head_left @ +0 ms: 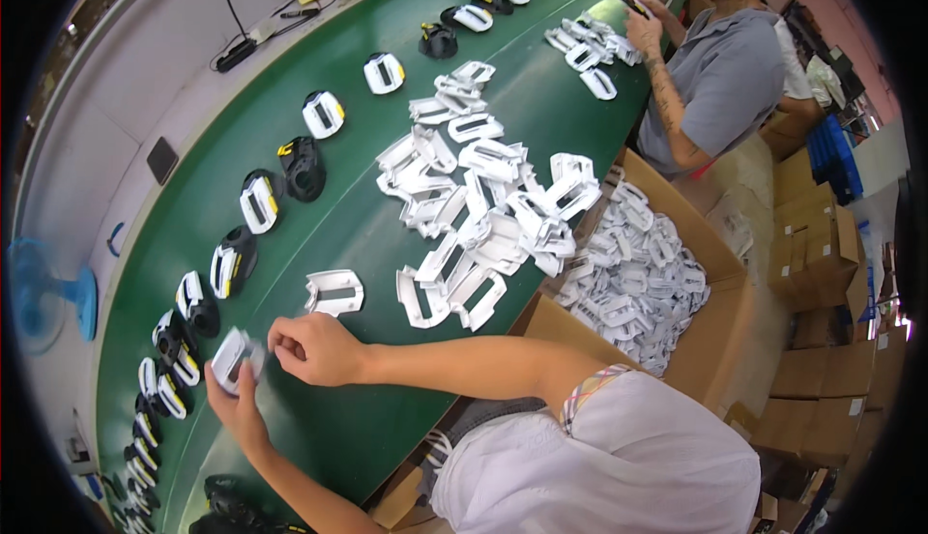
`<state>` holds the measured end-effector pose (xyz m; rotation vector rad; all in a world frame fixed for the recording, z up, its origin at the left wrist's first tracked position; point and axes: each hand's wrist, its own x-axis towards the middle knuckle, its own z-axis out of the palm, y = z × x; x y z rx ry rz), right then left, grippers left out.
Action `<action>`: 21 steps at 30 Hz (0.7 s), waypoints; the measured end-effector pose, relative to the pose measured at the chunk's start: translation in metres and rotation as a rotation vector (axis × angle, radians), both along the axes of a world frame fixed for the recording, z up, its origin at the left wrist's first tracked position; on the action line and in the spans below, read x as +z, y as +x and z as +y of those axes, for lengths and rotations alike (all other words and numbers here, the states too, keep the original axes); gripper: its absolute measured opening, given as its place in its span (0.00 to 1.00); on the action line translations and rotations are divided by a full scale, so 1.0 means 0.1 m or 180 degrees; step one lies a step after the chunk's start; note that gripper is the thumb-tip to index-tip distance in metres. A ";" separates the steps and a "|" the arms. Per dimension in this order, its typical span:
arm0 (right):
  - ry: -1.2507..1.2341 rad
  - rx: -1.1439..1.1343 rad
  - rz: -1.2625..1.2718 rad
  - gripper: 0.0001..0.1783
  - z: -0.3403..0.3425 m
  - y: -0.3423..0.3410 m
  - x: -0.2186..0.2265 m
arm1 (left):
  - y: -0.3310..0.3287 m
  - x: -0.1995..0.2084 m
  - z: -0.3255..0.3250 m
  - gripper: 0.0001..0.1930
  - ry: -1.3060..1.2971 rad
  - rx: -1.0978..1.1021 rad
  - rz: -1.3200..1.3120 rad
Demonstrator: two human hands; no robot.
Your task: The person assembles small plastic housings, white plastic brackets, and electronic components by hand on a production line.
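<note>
My left hand [237,401] is closed around a white plastic frame piece [230,358], which is slightly blurred and tilted up over the green table. Just to its right, my right hand [317,348] is curled with fingers bent inward; whether something small is between them is hidden. A single white plastic frame [335,292] with a slot lies just beyond my right hand. Farther right, a loose pile of white frames [483,186] spreads over the table. Along the left runs a line of black plastic parts with white frames [259,203], some showing yellow pieces.
A cardboard box [710,341] full of white frames [638,283] stands against the right edge of the green table [319,230]. Another person [725,70] works at the far right beside a smaller pile. More black parts [232,505] lie near the front edge; a blue fan [58,292] stands left.
</note>
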<state>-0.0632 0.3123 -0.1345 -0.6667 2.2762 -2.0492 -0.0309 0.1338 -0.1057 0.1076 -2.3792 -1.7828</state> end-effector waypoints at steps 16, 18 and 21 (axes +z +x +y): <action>-0.0103 -0.0032 -0.0092 0.13 -0.03 0.09 -0.15 | 0.13 -0.45 0.51 0.13 0.1361 -0.0016 -0.0254; -0.0145 0.0002 -0.0083 0.13 -0.13 0.09 -0.17 | 0.14 -0.60 0.39 0.13 0.1497 0.0031 -0.0304; -0.0103 -0.0102 0.0038 0.13 -0.13 0.07 -0.14 | 0.11 -0.53 0.45 0.13 0.1611 0.0005 -0.0285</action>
